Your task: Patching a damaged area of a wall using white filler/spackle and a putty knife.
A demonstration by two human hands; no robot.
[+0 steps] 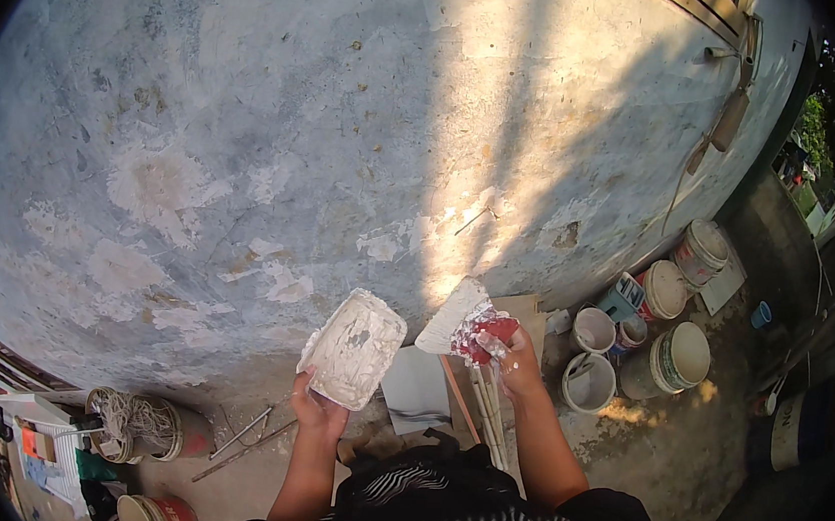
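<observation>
— While the left hand (pixel 320 410) grips the lower edge of that white, putty-caked hawk board (pixel 353 347), how is it holding it?

— Fingers curled shut around the bottom rim, board tilted up toward the wall (pixel 250 124), probably so the putty faces the blade and does not slide off.

— And the right hand (pixel 513 362)?

— Closed around the red handle of a wide putty knife (pixel 462 320), fingers smeared white. The blade angles up and left, its tip close to the board, just in front of the patchy grey wall.

— So both tools sit between the person and the wall?

— Yes, at chest height, near each other but not touching as far as I can tell. That keeps the putty within a short reach of the blade.

— What lies below?

— Several buckets (pixel 674 358) cluster on the ground to the right, against the wall's foot, near the right arm. To the left stands a bucket with tangled string (pixel 130 424), and 2 thin metal rods (pixel 244 440) lie beside it on the floor.
</observation>
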